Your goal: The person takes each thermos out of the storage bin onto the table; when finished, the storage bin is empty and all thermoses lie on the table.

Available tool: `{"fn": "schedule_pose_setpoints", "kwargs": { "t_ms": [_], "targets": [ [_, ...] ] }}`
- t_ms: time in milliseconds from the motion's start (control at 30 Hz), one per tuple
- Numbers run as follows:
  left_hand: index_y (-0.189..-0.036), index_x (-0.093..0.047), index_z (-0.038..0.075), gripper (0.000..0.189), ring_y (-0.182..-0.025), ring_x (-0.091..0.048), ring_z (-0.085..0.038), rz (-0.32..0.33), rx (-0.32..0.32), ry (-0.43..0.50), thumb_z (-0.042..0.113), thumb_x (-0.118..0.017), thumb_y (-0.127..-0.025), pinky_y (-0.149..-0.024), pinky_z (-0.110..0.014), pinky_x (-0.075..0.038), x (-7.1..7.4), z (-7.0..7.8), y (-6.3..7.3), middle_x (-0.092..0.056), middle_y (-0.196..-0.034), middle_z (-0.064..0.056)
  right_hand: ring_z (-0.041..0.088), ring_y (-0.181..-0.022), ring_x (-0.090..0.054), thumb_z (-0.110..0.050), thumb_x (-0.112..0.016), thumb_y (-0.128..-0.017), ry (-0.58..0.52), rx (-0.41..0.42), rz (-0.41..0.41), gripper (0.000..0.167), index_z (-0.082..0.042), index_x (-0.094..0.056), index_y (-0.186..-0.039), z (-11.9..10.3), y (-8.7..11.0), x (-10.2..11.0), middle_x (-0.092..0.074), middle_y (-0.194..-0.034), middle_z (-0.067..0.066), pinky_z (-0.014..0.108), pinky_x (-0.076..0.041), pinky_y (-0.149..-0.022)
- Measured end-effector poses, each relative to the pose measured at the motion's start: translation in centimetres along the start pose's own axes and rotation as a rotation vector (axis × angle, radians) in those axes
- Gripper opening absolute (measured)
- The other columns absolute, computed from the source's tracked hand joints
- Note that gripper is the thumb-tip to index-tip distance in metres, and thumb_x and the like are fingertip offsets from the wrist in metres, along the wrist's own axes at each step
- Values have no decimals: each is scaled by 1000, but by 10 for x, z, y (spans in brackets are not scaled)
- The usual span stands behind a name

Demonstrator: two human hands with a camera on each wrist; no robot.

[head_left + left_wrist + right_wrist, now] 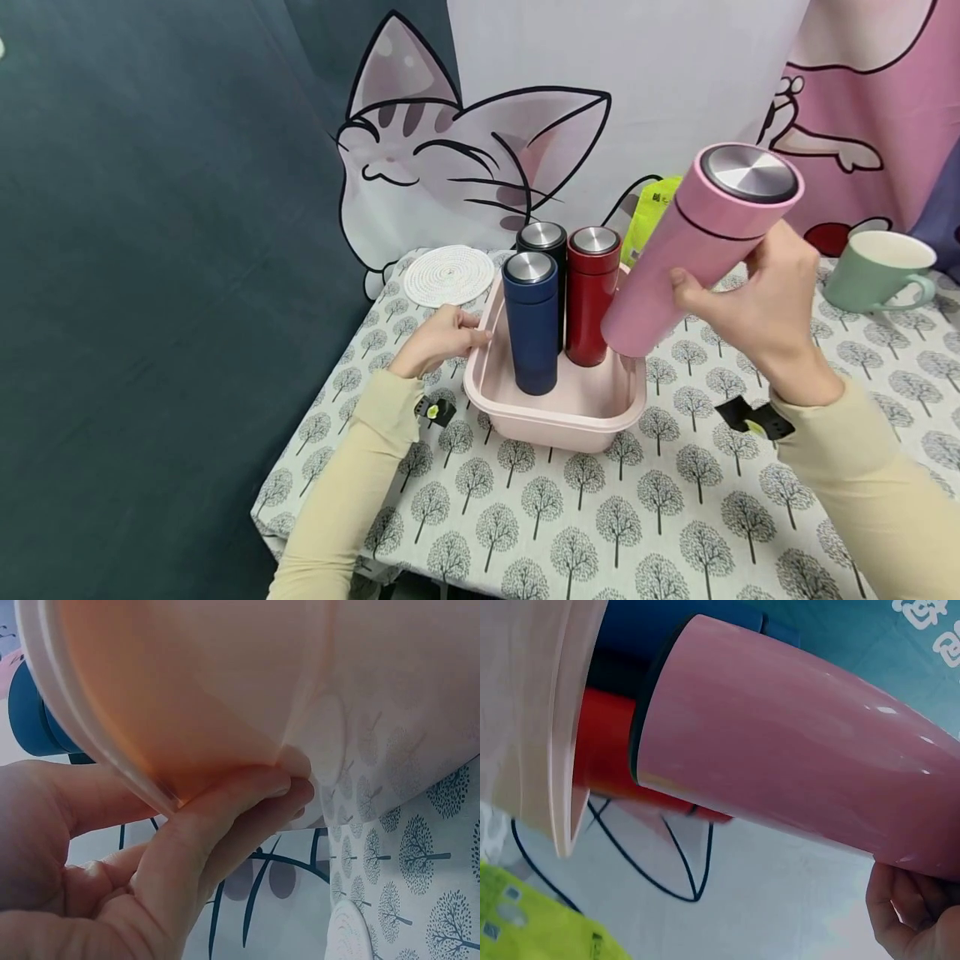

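The pink bottle (696, 254) is tilted in the air, its lower end over the right side of the pale basin (555, 429), near the red bottle (590, 304); I cannot tell if these two touch. The right hand (765, 312) is clamped on its body with thumb and fingers. The left hand (444, 340) pinches the basin's left rim between thumb and fingers. The blue bottle (533, 333) and black bottle (561, 258) stand upright inside.

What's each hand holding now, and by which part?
Right hand: the glossy pink cylindrical flask, by its body below the silver lid. Left hand: the pale-pink rectangular plastic basin, by its left rim.
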State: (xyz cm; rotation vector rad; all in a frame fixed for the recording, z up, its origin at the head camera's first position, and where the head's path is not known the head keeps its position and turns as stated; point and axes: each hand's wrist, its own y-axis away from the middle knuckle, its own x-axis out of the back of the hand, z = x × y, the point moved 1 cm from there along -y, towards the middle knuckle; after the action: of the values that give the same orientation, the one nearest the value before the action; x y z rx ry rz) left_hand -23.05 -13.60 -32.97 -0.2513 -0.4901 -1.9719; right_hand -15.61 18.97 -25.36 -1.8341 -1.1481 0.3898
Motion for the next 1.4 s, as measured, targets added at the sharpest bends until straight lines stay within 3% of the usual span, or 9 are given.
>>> {"fn": "schedule_pose_setpoints", "kwargs": {
  "t_ms": [200, 300, 467, 533, 600, 833, 1000, 1100, 1400],
  "targets": [
    [-117, -61, -16, 29, -94, -69, -37, -18, 14, -10, 3, -58, -94, -78, -32, -60, -1, 0, 0, -65, -113, -33, -10, -70, -45, -24, -73, -57, 133, -14, 53, 47, -45, -57, -97, 16, 0, 17, -57, -87, -34, 12, -30, -62],
    [-118, -61, -15, 30, -96, -69, -37, -17, 22, -14, 3, -58, -94, -79, -32, -60, 0, 0, 0, -65, -114, -33, -15, -74, -46, -29, -73, -56, 177, -19, 47, 46, -45, -57, -97, 26, 3, 24, -54, -88, -38, 13, -29, -65],
    [-115, -63, -14, 28, -77, -69, -20, -8, 25, -22, 3, -59, -94, -75, -30, -60, 1, 0, 1, -67, -109, -32, -18, -76, -45, -26, -75, -58, 232, -52, 24, 43, -10, -70, -97, 45, 9, 29, -52, -90, -39, 9, -30, -67],
    [-114, -63, -15, 28, -73, -67, -16, -9, 22, -21, 3, -59, -94, -73, -29, -59, 1, 0, 1, -68, -107, -31, -19, -77, -45, -24, -77, -58, 255, -73, 15, 49, -1, -67, -100, 56, 12, 29, -51, -90, -39, 9, -30, -68],
    [-113, -64, -14, 27, -71, -66, -15, -8, 20, -25, 4, -59, -93, -72, -29, -59, 1, 1, 2, -68, -105, -30, -18, -76, -44, -23, -77, -59, 275, -83, 2, 47, -2, -67, -99, 68, 16, 28, -50, -89, -38, 10, -29, -68],
    [-113, -64, -13, 27, -72, -66, -15, -5, 24, -22, 5, -61, -93, -72, -28, -59, 1, 2, 1, -69, -103, -28, -14, -76, -42, -22, -80, -62, 328, -163, -65, 50, -3, -65, -106, 107, 27, 21, -59, -91, -11, 13, -31, -68],
    [-108, -66, -13, 24, -57, -52, -8, 5, 16, -33, 5, -61, -92, -60, -20, -51, 0, 2, 1, -62, -67, -8, -6, -77, -42, -24, -79, -67, 365, -234, -125, 50, -3, -61, -109, 129, 32, 15, -64, -94, 12, 25, -34, -69],
    [-106, -66, -14, 24, -51, -42, -7, 7, 12, -40, 5, -61, -93, -55, -18, -44, -1, 3, 1, -47, -57, 3, 1, -78, -43, -26, -78, -69, 378, -264, -145, 50, -2, -61, -110, 140, 34, 13, -64, -96, 14, 29, -35, -70],
    [-107, -65, -16, 25, -54, -48, -7, 3, 4, -13, 4, -61, -93, -58, -20, -48, 1, 2, 2, -56, -64, -2, 23, -79, -44, -30, -76, -76, 398, -349, -197, 49, 0, -58, -109, 157, 38, 1, -57, -90, 13, 32, -32, -66]
  ]
}}
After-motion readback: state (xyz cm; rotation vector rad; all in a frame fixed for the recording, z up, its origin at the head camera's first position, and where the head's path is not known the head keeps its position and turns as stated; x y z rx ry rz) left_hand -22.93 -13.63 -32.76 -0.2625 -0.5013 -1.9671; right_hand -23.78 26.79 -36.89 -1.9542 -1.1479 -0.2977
